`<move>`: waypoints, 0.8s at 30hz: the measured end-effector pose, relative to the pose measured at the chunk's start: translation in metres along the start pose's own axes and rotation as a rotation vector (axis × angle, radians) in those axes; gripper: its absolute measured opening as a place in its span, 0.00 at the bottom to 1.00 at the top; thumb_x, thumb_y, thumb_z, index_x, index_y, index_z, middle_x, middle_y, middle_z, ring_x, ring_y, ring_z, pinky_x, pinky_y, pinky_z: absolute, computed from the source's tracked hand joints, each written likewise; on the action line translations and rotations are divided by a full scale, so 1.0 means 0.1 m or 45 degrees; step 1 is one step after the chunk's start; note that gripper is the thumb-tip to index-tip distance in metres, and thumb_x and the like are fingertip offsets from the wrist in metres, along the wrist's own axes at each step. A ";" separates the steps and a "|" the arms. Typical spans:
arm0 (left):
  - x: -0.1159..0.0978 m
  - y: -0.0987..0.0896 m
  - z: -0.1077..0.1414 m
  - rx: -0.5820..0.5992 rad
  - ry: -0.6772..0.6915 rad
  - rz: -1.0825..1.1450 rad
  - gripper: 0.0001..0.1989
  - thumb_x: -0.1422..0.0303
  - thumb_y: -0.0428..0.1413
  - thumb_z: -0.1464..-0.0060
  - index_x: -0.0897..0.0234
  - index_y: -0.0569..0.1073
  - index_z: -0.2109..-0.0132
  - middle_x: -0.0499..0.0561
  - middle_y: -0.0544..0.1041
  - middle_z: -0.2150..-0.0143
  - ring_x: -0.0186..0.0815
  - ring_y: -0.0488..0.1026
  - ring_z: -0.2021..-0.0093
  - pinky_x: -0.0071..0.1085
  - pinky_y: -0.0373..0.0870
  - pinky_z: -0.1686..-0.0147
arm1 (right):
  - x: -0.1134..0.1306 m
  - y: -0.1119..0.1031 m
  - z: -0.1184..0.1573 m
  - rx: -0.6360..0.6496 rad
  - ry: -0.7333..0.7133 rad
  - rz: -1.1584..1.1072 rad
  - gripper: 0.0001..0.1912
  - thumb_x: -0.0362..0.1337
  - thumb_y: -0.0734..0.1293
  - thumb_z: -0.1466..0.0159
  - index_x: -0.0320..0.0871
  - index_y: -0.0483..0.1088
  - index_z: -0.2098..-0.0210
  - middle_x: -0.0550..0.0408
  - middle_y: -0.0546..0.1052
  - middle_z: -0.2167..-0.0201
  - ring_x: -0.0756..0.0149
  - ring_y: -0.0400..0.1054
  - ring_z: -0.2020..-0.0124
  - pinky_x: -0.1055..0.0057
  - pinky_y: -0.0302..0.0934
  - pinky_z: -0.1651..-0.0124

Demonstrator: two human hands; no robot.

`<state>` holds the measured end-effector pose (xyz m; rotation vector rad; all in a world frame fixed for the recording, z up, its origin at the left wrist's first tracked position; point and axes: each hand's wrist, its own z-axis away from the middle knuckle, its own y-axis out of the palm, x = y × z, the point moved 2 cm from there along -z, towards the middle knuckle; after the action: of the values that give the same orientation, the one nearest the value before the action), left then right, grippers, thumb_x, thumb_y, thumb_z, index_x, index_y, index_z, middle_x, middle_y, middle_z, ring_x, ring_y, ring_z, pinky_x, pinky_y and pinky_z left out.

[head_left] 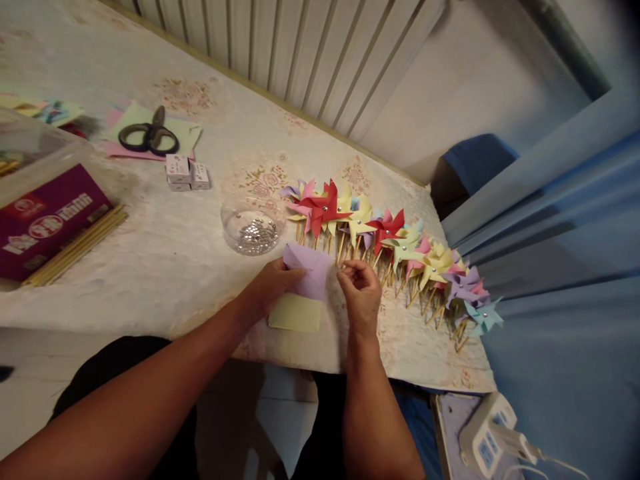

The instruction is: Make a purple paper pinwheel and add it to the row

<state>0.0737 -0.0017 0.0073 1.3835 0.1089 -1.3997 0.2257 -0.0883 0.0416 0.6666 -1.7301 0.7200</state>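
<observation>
Just right of and below the bowl [231, 232], the left hand [270, 285] is grasping purple paper [316, 275], blades unformed; whether the right hand's [364, 303] bent fingers are gripping anything, one cannot tell. Seemingly finished pinwheels [325, 209] are lining the bowl's right; yellow paper [296, 315] is lying below, unshaped.

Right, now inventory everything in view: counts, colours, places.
Paper: one, purple, left hand
Paper slip: yellow, beneath it
Pinwheels: many, multicoloured, right
Bowl: one, clear, centre
Studs: many, silver, inside
Cartons: at least two, white, left of bowl
Scissors: one, dark, on green and pink sheets
Tub: clear, left
Package: purple, left
Sticks: several, tan, beside package
Tablecloth: floral
Panel: slatted, pale, behind
Curtain: blue, right
Power strip: white, lower right
Hands: left, right
</observation>
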 end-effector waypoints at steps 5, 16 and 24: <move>0.00 -0.03 -0.02 -0.015 0.015 0.005 0.14 0.68 0.64 0.59 0.66 0.78 0.61 0.51 0.81 0.67 0.38 0.76 0.67 0.34 0.71 0.61 | 0.00 -0.04 0.03 0.302 0.028 0.127 0.04 0.37 0.71 0.45 0.46 0.77 0.68 0.59 0.75 0.72 0.69 0.64 0.73 0.71 0.58 0.66; -0.04 0.01 0.00 0.024 -0.013 0.039 0.20 0.68 0.65 0.61 0.66 0.77 0.57 0.50 0.81 0.67 0.39 0.77 0.64 0.34 0.72 0.59 | 0.04 0.05 0.08 0.670 0.107 0.185 0.09 0.37 0.68 0.42 0.47 0.81 0.65 0.57 0.78 0.72 0.70 0.64 0.74 0.73 0.57 0.70; -0.06 0.02 0.02 0.001 -0.024 -0.081 0.16 0.69 0.63 0.62 0.66 0.77 0.61 0.49 0.80 0.67 0.35 0.74 0.69 0.30 0.70 0.66 | -0.01 0.09 0.12 0.756 0.225 0.152 0.14 0.32 0.64 0.44 0.47 0.80 0.63 0.62 0.69 0.82 0.74 0.58 0.82 0.76 0.52 0.77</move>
<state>0.0720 -0.0004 0.0132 1.3776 0.1415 -1.4653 0.2121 -0.0910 0.0364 0.8710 -1.3989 1.3602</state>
